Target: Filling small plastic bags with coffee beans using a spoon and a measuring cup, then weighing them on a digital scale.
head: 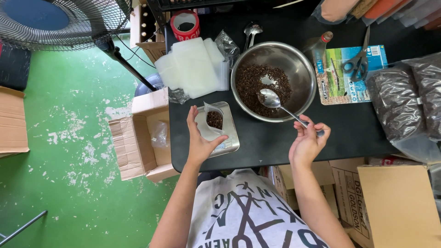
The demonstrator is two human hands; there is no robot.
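Note:
My left hand [200,138] holds a small clear pouch [212,120] open on a small silver scale [228,138]; dark brown bits lie inside the pouch. My right hand [307,140] grips the handle of a metal spoon [272,98], whose empty bowl hovers over a steel mixing bowl [298,64]. The bowl holds a layer of the same dark brown bits [250,82], with bare metal showing in the middle.
A stack of clear pouches [193,66] lies left of the bowl on the black table [349,133]. Scissors [359,62] rest on a printed card, large dark filled bags [404,103] at right. Two spoons [251,31], a tape roll [185,24], open cardboard boxes [142,138] and a fan [59,20] surround the table.

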